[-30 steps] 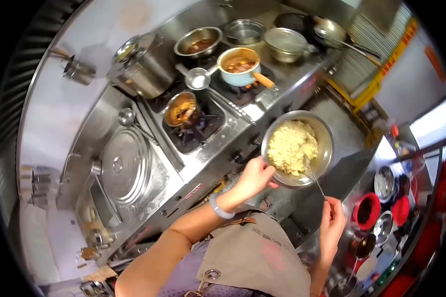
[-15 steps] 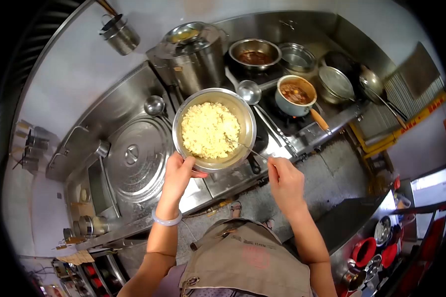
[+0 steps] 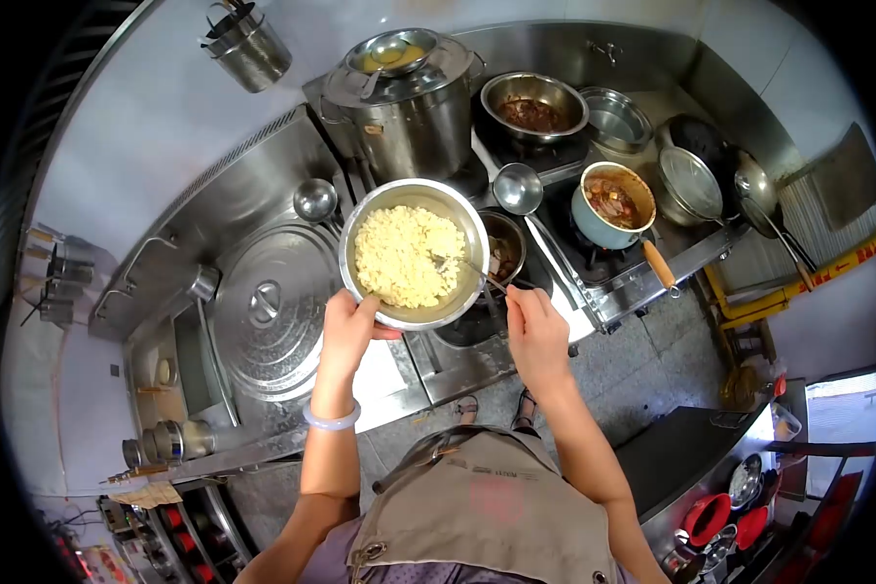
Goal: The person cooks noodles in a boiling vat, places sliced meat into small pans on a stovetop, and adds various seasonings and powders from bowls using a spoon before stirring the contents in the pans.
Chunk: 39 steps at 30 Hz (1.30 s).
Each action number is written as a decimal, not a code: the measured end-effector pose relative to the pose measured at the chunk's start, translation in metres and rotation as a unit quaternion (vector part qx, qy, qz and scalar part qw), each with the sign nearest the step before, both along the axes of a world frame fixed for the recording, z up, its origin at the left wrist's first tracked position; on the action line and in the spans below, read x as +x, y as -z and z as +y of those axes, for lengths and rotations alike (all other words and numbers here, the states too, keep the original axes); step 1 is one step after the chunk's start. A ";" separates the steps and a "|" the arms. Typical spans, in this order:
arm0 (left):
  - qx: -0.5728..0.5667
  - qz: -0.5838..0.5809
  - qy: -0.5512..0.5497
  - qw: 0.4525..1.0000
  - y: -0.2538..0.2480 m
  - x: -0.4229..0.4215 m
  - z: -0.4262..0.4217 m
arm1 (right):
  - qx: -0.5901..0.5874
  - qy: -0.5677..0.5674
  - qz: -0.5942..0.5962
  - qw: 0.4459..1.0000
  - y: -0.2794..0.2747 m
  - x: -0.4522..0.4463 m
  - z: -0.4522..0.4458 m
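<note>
A steel mixing bowl full of pale yellow, crumbly food is held above the stove edge. My left hand grips its near-left rim, thumb on top and fingers underneath. My right hand is closed on the handle of a thin metal utensil, just right of the bowl. The utensil's head sits in the food, so its kind cannot be made out. Partly hidden behind the bowl is a small pot with dark contents.
A blue-grey saucepan of brown stew stands on the right burner. Behind are a tall stockpot, a steel basin with dark food, and a ladle. A large round lid lies on the left. Red bowls are at lower right.
My right hand has moved left, closer to the bowl, and the utensil with it. The view has shifted, and the small pot behind the bowl now shows.
</note>
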<state>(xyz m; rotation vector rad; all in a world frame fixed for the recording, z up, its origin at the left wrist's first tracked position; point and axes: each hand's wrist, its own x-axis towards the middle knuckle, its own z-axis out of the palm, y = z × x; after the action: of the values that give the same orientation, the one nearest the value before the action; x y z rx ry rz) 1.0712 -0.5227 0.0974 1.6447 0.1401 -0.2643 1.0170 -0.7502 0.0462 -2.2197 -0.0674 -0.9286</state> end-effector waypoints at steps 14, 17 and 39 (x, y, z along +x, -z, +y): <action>0.022 0.026 -0.036 0.999 0.013 0.035 -0.015 | 0.068 -0.046 0.032 0.996 0.014 0.016 -0.031; 0.012 0.035 -0.045 0.998 0.020 0.038 -0.013 | 0.059 -0.055 0.040 0.996 0.014 0.014 -0.031; 0.032 0.024 -0.078 0.996 0.017 0.033 0.032 | 0.293 -0.004 0.187 0.938 0.079 0.031 -0.058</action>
<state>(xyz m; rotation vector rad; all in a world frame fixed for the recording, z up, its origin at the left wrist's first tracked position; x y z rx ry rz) 1.1041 -0.4908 0.0800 1.6806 0.3146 -0.1803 1.0481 -0.8079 -0.0324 -1.7861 0.3355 -0.4258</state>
